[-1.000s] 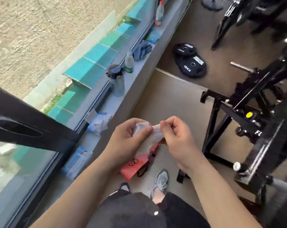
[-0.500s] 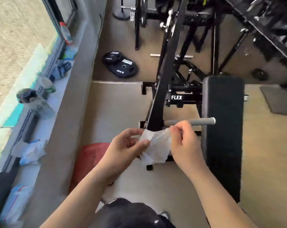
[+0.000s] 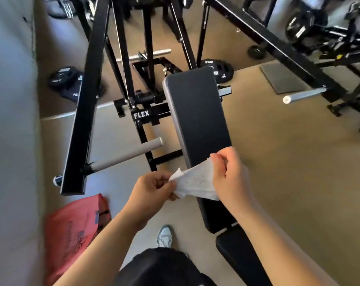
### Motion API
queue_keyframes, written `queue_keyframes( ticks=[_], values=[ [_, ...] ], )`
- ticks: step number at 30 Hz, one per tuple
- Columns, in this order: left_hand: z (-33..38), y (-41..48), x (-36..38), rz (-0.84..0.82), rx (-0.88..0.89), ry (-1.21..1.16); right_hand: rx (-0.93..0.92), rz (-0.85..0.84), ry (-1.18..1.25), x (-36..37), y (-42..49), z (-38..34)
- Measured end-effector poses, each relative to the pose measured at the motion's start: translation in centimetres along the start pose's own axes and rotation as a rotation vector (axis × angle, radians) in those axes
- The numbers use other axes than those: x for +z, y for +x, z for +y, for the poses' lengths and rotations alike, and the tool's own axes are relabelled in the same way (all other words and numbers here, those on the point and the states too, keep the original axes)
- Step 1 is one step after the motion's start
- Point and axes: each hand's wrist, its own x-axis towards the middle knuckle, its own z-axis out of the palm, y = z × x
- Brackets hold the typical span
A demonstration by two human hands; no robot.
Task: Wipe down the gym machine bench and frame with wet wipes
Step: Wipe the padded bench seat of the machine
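- Both hands are up in the near middle, with the wipe (image 3: 195, 182) stretched between them.
- Left hand (image 3: 152, 188): fingers curled in, pinching the wipe's left edge, where one corner pokes up free.
- Right hand (image 3: 228, 174): thumb and fingers nip the upper right edge, and the rest of the sheet hangs below the palm.
- The wipe is white, crumpled and partly spread. It is held in front of the near end of the bench (image 3: 197, 116); whether it touches the pad, I cannot tell.
- The bench is a long black pad running from far to near, just right of centre. A second black pad, the seat (image 3: 243, 259), sits nearer still, under the right forearm.
- The frame (image 3: 82, 124) is black steel. One thick beam slants down the left side, and a FLEX label (image 3: 141, 114) shows on the crossbar just left of the bench.
- A grey handle (image 3: 127, 154) sticks out from that beam towards the bench.
- A red bag (image 3: 76, 228) lies on the floor (image 3: 288, 162) near left, below the beam's end.
- One grey shoe (image 3: 164, 237) shows between the forearms.
- Black plates (image 3: 61, 79) lie far left, behind the beam, and a dark mat (image 3: 282, 77) lies far right.
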Motion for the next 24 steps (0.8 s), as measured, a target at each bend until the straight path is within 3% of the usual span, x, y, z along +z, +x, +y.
queue_keyframes(
  ticks=[5,7,10,13,18,24],
  values=[
    [2.9,4.9,4.5,-0.226,-0.12,-0.517,0.124,0.122,-0.026,-3.6,2.5,4.4],
    [3.8,6.1,7.6,-0.236,-0.15,-0.559,0.151,0.165,-0.053,-5.1,3.1,6.2],
    [3.8,7.4,13.2,-0.023,-0.126,-0.356,0.19,0.218,-0.016,-7.9,3.9,8.6],
    [3.7,7.3,18.7,0.174,-0.05,-0.186,0.255,0.129,0.131,-11.1,4.3,10.4],
    [3.3,5.7,25.6,0.361,0.031,-0.111,0.251,-0.102,0.321,-16.7,3.6,14.1],
    [1.8,2.2,30.7,0.48,0.024,-0.088,0.185,-0.204,0.259,-21.3,2.4,18.1]
  ],
)
